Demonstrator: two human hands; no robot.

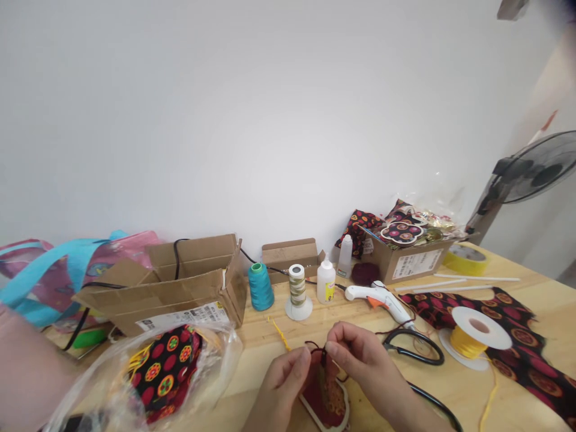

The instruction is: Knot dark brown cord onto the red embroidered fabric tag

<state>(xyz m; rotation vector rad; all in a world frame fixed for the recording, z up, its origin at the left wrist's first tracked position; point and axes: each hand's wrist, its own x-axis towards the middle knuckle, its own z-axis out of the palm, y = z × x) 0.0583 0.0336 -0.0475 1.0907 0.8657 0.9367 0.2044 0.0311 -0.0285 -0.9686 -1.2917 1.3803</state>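
Close to the table's front edge, my left hand (288,375) and my right hand (362,360) meet with fingertips nearly together, both closed in a pinch. Between them runs a dark cord (316,345), forming a small loop at the top of a dark red fabric piece with a pale edge (315,399). The piece has an orange-brown patterned part (335,396); my fingers hide some of its upper side. Just right of my right hand lie black-handled scissors (416,348), partly covered by my forearm. Yellow cord (281,333) lies behind my left hand.
A plastic bag with patterned fabric (166,372) and an open cardboard box (166,300) stand left. Behind my hands are a teal thread cone (261,288), a glue bottle (326,285) and a white glue gun (382,300). A yellow cord spool (470,345) stands right.
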